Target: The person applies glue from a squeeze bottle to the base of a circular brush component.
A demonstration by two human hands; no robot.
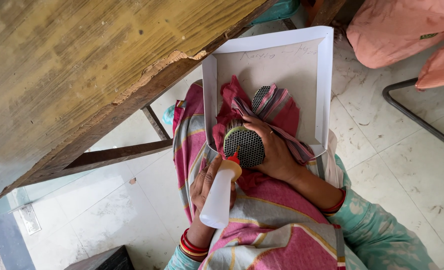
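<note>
1. A worn wooden table [72,65] fills the upper left; its far side is cut off by the frame; below it lies a pale tiled floor [397,165].
2. A shallow white cardboard tray [325,75] rests on the person's lap, over a pink striped cloth [267,220]; a red striped fabric scrap [282,107] lies bunched inside the tray.
3. The left hand [208,182] is closed around a white squeeze bottle [219,197]; its red nozzle [234,157] touches the mesh.
4. The right hand [274,150] is curled over a round black honeycomb mesh piece [245,145], pressing it against the fabric; a second mesh piece [260,97] peeks out above.
5. Judging from this, gluing is underway; possibly some fabric is already attached, but no glue is visible, and the mesh's underside is hidden by fingers.
</note>
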